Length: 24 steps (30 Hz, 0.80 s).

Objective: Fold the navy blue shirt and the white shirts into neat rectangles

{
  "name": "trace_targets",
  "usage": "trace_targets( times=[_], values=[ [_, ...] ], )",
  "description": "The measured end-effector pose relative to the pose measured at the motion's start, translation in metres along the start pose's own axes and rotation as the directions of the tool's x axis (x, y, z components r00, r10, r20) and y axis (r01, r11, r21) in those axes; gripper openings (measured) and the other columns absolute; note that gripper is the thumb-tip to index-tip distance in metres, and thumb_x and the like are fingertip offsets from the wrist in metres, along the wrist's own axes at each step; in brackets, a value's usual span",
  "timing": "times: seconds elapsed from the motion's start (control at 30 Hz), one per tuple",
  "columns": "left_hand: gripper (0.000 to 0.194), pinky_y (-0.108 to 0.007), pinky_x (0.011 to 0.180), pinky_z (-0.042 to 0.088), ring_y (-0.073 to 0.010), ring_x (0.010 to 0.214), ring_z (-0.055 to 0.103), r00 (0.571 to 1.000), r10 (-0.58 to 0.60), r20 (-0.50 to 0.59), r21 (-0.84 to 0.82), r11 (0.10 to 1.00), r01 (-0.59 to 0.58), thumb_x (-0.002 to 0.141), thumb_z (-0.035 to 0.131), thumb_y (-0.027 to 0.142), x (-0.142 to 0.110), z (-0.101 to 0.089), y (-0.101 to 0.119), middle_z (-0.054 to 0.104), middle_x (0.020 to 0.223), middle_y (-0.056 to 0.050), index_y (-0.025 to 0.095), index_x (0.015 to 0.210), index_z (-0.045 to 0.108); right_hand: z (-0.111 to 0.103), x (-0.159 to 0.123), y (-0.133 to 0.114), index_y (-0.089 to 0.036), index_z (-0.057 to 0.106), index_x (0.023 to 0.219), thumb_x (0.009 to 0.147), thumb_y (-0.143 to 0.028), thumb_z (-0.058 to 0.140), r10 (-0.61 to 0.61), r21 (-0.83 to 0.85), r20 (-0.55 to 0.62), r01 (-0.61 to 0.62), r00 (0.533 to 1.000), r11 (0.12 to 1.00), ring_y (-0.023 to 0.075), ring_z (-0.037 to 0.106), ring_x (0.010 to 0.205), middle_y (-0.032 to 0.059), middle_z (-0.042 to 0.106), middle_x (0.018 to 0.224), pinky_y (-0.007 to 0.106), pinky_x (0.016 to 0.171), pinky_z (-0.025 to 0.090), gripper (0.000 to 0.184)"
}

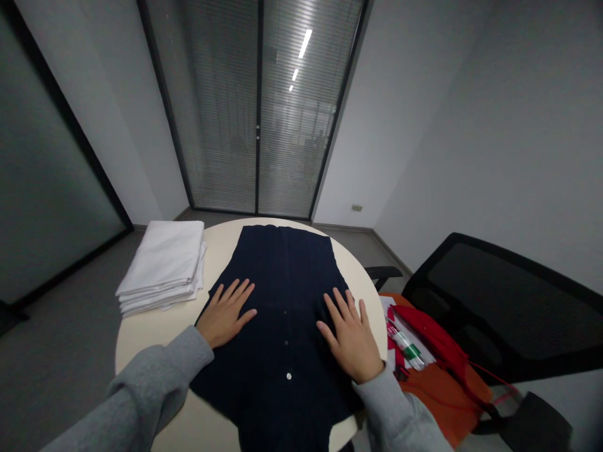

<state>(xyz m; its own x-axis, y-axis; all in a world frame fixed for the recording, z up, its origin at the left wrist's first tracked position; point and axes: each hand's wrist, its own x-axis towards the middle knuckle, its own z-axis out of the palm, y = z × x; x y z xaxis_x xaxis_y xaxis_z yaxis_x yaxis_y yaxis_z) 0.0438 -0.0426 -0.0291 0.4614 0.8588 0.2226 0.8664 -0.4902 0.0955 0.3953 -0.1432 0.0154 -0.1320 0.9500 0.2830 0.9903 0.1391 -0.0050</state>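
Observation:
A dark navy buttoned shirt [282,276] lies spread over a round cream table [136,342], with a pale button showing near its lower middle. Its near end runs out of the bottom of the view. My left hand [227,316] rests on the shirt's left side, fingers spread and palm down. On the right side of the cloth, my right hand [351,336] is also palm down with its fingers apart. Neither hand grips anything. Grey sleeves cover both forearms.
A stack of folded white cloth [164,260] sits at the table's left edge. To the right stands a black mesh chair [509,301] with an orange seat, bearing a red bag [428,329] and a clear bottle [407,348]. Glass panels with blinds [226,125] stand beyond the table.

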Motion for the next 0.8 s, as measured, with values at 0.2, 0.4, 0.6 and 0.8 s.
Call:
trace_targets(
  times=[0.2, 0.4, 0.6, 0.8],
  values=[
    [0.067, -0.059, 0.125, 0.023, -0.0311, 0.156, 0.029, 0.999, 0.004, 0.053, -0.029, 1.000, -0.002, 0.104, 0.036, 0.064, -0.003, 0.010, -0.007, 0.038, 0.166, -0.003, 0.028, 0.160, 0.042, 0.049, 0.014, 0.034, -0.034, 0.034, 0.162, 0.105, -0.060, 0.041, -0.075, 0.047, 0.207, 0.067, 0.976, 0.997, 0.0337, 0.022, 0.158, -0.0023, 0.031, 0.169, 0.060, 0.126, 0.024, 0.063],
    [0.064, -0.057, 0.125, 0.025, -0.0301, 0.156, 0.031, 0.999, 0.032, 0.004, -0.009, 0.999, -0.032, 0.104, 0.038, 0.061, -0.003, 0.001, -0.006, 0.038, 0.166, -0.004, 0.027, 0.159, 0.044, 0.056, 0.000, 0.047, -0.039, 0.027, 0.163, 0.105, -0.061, 0.039, -0.098, 0.042, 0.175, 0.092, 0.980, 0.995, 0.0330, 0.020, 0.159, -0.0050, 0.026, 0.170, 0.059, 0.127, 0.024, 0.063],
    [0.065, -0.056, 0.126, 0.025, -0.0347, 0.156, 0.028, 0.953, -0.189, -0.238, 0.025, 0.979, 0.201, 0.105, 0.040, 0.053, -0.001, 0.000, -0.010, 0.038, 0.166, -0.013, 0.015, 0.158, 0.044, 0.057, 0.001, 0.044, -0.024, 0.018, 0.167, 0.108, -0.055, 0.031, 0.062, 0.047, 0.060, -0.065, 0.996, 0.997, 0.0295, 0.016, 0.160, 0.0044, 0.021, 0.173, 0.054, 0.128, 0.022, 0.068],
    [0.073, -0.056, 0.124, 0.029, -0.0359, 0.153, 0.035, 0.958, -0.188, -0.218, -0.014, 0.982, 0.189, 0.103, 0.040, 0.053, 0.000, 0.007, -0.016, 0.041, 0.162, -0.023, 0.005, 0.158, 0.036, 0.061, 0.003, 0.048, -0.024, 0.037, 0.162, 0.108, -0.053, 0.034, 0.123, 0.035, 0.146, -0.129, 0.982, 0.991, 0.0313, 0.022, 0.158, 0.0111, 0.032, 0.169, 0.054, 0.127, 0.024, 0.061]
  ],
)
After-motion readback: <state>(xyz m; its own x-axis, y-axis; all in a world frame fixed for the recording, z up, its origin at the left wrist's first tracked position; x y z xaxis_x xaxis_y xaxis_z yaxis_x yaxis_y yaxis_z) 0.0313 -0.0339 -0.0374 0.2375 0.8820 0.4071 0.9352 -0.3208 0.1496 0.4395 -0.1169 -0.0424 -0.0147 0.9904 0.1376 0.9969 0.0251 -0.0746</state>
